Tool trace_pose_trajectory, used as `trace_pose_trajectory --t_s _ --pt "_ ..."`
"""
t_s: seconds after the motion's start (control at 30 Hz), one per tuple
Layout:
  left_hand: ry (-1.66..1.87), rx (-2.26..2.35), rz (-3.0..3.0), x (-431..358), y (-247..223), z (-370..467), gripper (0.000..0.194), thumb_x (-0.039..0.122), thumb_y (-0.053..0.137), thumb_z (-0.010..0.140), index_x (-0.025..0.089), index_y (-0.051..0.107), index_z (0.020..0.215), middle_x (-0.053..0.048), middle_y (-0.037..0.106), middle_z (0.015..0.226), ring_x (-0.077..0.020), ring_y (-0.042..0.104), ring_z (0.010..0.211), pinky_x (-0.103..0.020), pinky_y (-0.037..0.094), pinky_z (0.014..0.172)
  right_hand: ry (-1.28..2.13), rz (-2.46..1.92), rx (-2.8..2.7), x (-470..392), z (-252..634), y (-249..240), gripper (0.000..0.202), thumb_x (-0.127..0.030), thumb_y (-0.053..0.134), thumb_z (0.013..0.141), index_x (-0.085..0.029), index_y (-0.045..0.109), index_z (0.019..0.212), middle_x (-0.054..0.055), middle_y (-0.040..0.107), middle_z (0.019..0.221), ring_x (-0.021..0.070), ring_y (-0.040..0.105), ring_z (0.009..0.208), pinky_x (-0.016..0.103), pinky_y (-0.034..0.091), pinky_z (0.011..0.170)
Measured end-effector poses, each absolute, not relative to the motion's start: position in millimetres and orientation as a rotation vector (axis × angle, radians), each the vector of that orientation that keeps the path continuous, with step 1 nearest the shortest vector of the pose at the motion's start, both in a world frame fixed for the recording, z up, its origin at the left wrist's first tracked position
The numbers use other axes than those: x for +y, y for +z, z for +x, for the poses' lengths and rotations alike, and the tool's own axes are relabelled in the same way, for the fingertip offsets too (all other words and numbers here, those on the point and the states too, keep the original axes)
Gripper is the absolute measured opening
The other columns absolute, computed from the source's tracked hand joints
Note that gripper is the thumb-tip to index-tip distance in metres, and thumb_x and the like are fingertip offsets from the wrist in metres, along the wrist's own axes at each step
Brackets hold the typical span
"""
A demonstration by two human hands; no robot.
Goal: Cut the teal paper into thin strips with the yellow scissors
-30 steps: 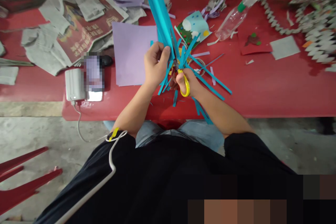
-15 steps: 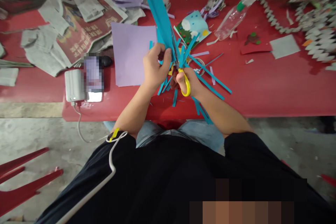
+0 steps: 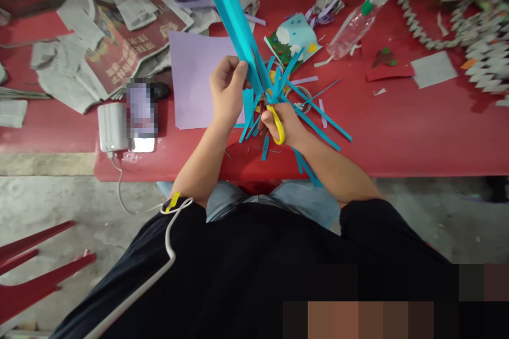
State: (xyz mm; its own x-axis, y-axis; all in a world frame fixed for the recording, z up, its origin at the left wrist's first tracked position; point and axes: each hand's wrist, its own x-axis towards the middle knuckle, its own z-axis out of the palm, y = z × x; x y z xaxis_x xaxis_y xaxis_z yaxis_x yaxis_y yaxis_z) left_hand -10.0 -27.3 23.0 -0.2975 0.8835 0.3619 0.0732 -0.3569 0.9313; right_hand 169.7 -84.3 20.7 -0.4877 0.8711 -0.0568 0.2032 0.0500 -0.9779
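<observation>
My left hand pinches the edge of a long blue paper sheet, which rises away from me past the top of the view. In my right hand is a pair of scissors with yellow handles. Its blades lie along the paper's right side, close to my left fingertips. Several narrow blue paper strips are scattered beneath and to the right of my hands. Purple paper sheets lie flat just left of my left hand.
A clear plastic bottle and a painted card are beyond my hands. At left lie a white power bank with a cable, a phone and newspaper. Folded paper chains fill the far right of the red table.
My left hand has shifted a little left and away from me, tilting the blue paper further left. The scissors in my right hand have moved slightly left along with it.
</observation>
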Motion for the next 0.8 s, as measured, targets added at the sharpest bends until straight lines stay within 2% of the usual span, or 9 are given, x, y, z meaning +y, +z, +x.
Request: trace_pose_trajectory --t_s 0.13,0.4,0.67,0.8 --pt "1.716 1.266 1.327 -23.7 24.9 -13.4 0.076 0.096 0.062 0.093 0.024 0.044 0.078 0.001 0.034 0.070 -0.0159 0.056 0.064 -0.031 0.050 0.062 1.448 -1.063 -1.768 -85.2 167.9 17.9 0.080 -0.102 0.057 0.090 -0.025 0.057 0.068 0.003 0.063 0.063 0.0221 0.071 0.060 0.037 0.058 0.058" --pt "1.759 1.316 1.352 -25.4 27.0 -18.1 0.072 0.091 0.065 0.096 0.024 0.044 0.077 -0.001 0.034 0.071 -0.0189 0.058 0.071 -0.032 0.051 0.064 1.468 -1.119 -1.770 -83.9 169.9 14.0 0.087 -0.107 0.048 0.088 -0.024 0.062 0.066 0.003 0.060 0.060 0.0225 0.072 0.061 0.036 0.056 0.054" --pt "1.759 1.315 1.494 -24.8 26.4 -23.6 0.073 0.091 0.064 0.096 0.024 0.045 0.076 0.000 0.033 0.070 -0.0179 0.056 0.069 -0.032 0.051 0.064 1.439 -1.012 -1.854 -82.2 171.8 11.5 0.095 -0.112 0.039 0.085 -0.022 0.066 0.068 0.006 0.067 0.067 0.0226 0.076 0.065 0.038 0.061 0.060" --pt "1.744 1.336 1.561 -26.3 24.8 -21.6 0.071 0.089 0.064 0.098 0.024 0.045 0.077 0.001 0.032 0.070 -0.0165 0.050 0.065 -0.032 0.047 0.062 1.437 -1.007 -1.844 -80.4 171.9 5.8 0.095 -0.113 0.037 0.083 -0.023 0.064 0.070 0.006 0.070 0.070 0.0225 0.076 0.066 0.037 0.063 0.060"
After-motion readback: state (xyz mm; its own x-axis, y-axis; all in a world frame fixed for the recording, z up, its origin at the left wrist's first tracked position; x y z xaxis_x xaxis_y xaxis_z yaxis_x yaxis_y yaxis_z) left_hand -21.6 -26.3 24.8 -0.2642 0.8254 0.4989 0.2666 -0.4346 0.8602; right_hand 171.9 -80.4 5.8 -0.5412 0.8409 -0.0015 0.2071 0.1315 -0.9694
